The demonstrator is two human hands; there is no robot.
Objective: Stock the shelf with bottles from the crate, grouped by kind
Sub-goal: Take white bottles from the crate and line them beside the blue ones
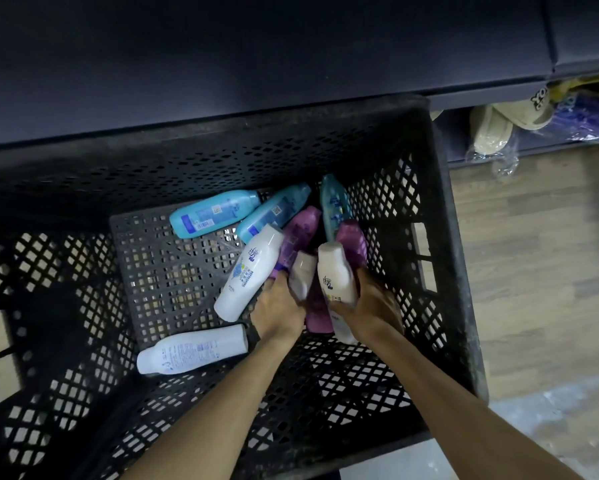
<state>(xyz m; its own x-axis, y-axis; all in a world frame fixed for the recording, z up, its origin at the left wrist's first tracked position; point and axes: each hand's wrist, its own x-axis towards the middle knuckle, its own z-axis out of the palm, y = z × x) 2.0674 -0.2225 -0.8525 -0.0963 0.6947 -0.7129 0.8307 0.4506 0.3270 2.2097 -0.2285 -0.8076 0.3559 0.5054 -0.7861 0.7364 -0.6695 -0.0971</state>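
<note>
I look down into a black lattice crate (440, 237) set against a dark shelf (221, 64). Both hands are deep inside it. My left hand (277, 310) curls round a small white bottle (303, 271), blurred, held up off the pile. My right hand (374, 306) grips another white bottle (336, 271) with dark lettering on its front, cap pointing away from me.

The rest lie loose on the crate floor: a white bottle with a blue label (249, 271) leaning just beside my left hand, a second white one (192, 349) on its side near the front, two light blue bottles (215, 213) side by side toward the back, a teal one (334, 206) at the far right corner, and purple bottles (299, 233) under and between my hands. The purple ones crowd right against my grip.

Outside the crate, to the right, beige slippers (492, 129) in clear wrap sit on a low shelf above a wooden floor (533, 254).
</note>
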